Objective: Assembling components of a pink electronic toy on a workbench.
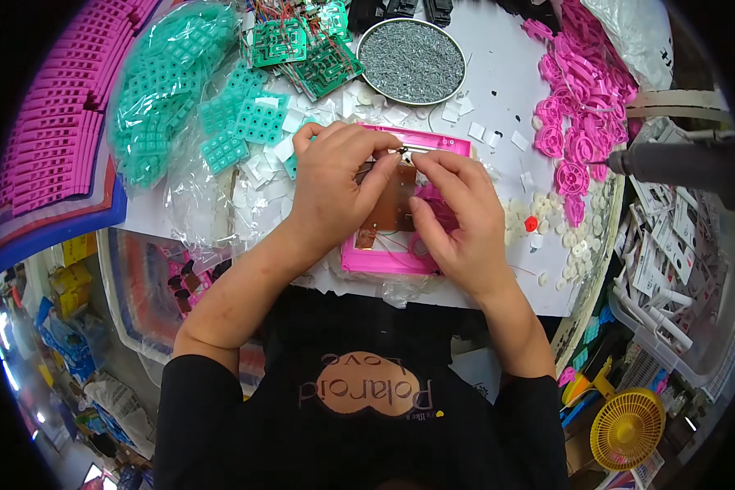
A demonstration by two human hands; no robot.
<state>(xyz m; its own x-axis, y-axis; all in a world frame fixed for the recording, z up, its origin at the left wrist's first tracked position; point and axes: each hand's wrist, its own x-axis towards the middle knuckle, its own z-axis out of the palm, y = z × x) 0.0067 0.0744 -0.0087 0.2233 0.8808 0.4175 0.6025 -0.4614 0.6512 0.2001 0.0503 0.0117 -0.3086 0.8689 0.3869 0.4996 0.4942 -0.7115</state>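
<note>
A pink plastic housing (pixel 384 260) lies open on the white table, with a brown circuit board (pixel 394 204) resting inside it. My left hand (pixel 331 192) covers the housing's left half, fingers pinching at the board's upper edge. My right hand (pixel 457 220) sits over the right half, its fingertips meeting the left hand's at a small metal part near the housing's top rim (pixel 433 143). Thin wires run from the board toward the housing's lower edge.
A round metal tin of small grey screws (pixel 412 60) stands at the back. Green circuit boards (pixel 302 49), teal rubber keypads (pixel 245 122) in bags, pink plastic parts (pixel 576 106), white buttons (pixel 576 237), a grey power screwdriver (pixel 686 163) at right, a yellow fan (pixel 627 429).
</note>
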